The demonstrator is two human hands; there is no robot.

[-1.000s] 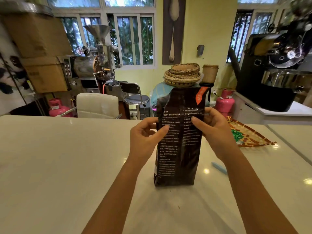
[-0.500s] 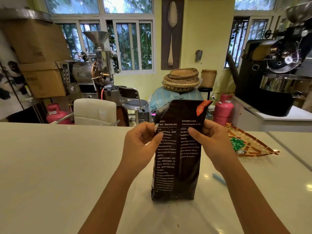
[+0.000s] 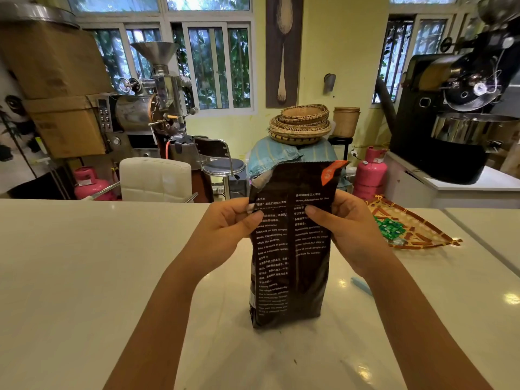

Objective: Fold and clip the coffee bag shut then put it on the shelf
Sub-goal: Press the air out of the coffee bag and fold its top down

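A tall dark brown coffee bag [image 3: 291, 266] with white print and an orange corner tab stands upright on the white counter [image 3: 84, 277]. My left hand [image 3: 225, 229] pinches its left edge near the top, thumb on the printed face. On the opposite edge, at the same height, my right hand [image 3: 349, 229] grips it. The bag's flat top rises above both hands, its left corner slightly crumpled. A light blue object [image 3: 361, 286], possibly a clip, lies on the counter to the right, partly hidden by my right forearm.
A flat woven tray [image 3: 413, 229] holding green packets lies at the counter's right. Behind the counter stand a white chair [image 3: 156, 178], a metal stool [image 3: 225, 167], pink gas cylinders [image 3: 368, 173], stacked baskets [image 3: 299, 123] and coffee roasters [image 3: 461, 114]. No shelf is in view.
Both hands have slid up the bag's edges toward its top. The bag stays upright on the counter, and the camera has tilted down a little.
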